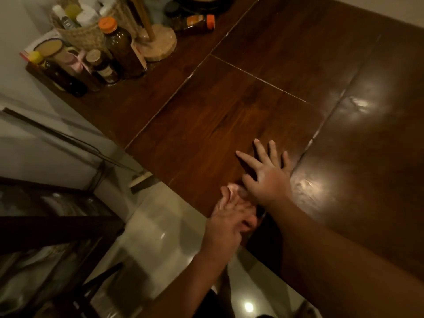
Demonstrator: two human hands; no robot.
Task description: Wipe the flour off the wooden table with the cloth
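Note:
The dark wooden table point(206, 125) fills the middle and right of the view. Thin pale traces of flour point(259, 77) lie along its seams. My right hand point(266, 177) lies flat on the tabletop near the front edge, fingers spread and straight. My left hand point(229, 214) is held just under and against that edge, loosely cupped beside the right hand's thumb. A small pale patch point(234, 187) shows at the left fingertips; I cannot tell whether it is flour or cloth. No cloth is plainly in view.
At the back left stand several bottles point(119, 44), a woven basket point(85, 34) of containers and a wooden stand point(156, 44). An orange-capped bottle point(199, 22) lies on its side farther back. A dark chair point(52, 226) and the tiled floor point(165, 237) are at the left.

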